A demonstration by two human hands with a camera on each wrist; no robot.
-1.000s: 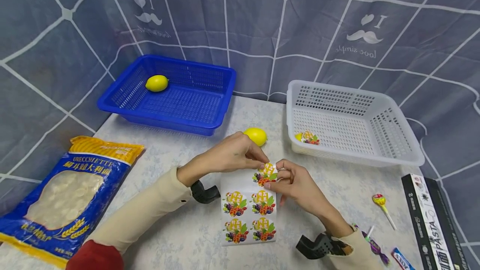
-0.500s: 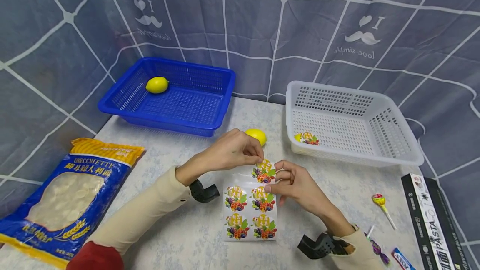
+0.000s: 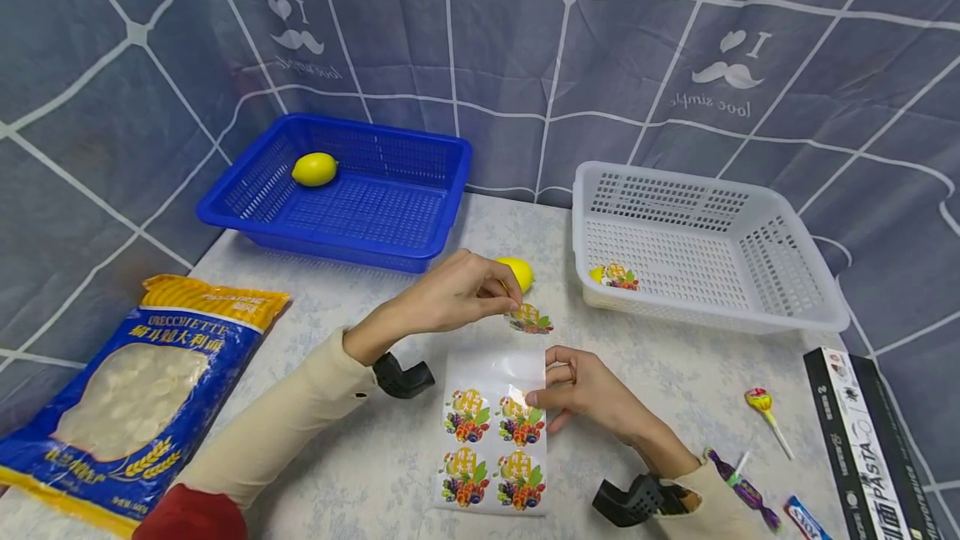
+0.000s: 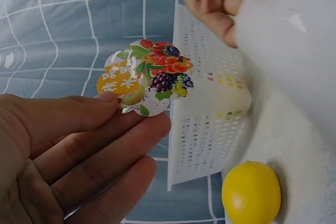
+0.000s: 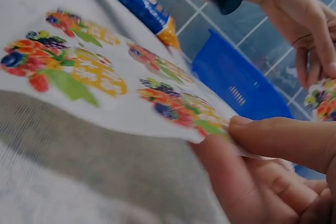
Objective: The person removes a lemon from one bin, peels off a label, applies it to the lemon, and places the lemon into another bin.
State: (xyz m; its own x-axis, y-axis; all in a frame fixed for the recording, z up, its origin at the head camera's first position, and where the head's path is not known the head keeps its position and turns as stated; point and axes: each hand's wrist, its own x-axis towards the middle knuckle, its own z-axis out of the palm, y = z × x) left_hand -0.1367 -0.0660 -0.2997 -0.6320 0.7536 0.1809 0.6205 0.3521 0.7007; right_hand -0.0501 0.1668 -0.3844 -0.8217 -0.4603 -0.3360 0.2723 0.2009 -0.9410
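Between thumb and forefinger my left hand (image 3: 457, 294) pinches a fruit-print sticker (image 4: 149, 77), peeled free and held in the air above the sheet's far edge. My right hand (image 3: 592, 386) grips the right edge of the white sticker sheet (image 3: 487, 369), thumb on top and fingers beneath. Several stickers with fruit pictures and yellow labels are on the sheet's nearer part; its far part is bare backing. Just beyond my left fingers a yellow lemon (image 3: 517, 272) lies on the table, partly hidden by that hand in the head view.
At the back left a blue basket (image 3: 360, 252) holds one lemon (image 3: 314, 169). A white basket (image 3: 720, 319) at the back right holds a stickered lemon (image 3: 615, 275). A pasta bag (image 3: 142, 390) lies left; a lollipop (image 3: 759, 400), wrapped candies (image 3: 742, 490) and a black pasta box (image 3: 862, 440) lie right.
The sticker has come off the sheet in my left hand, which has moved up and slightly left toward the lemon. My right hand and the sheet have shifted slightly toward me.
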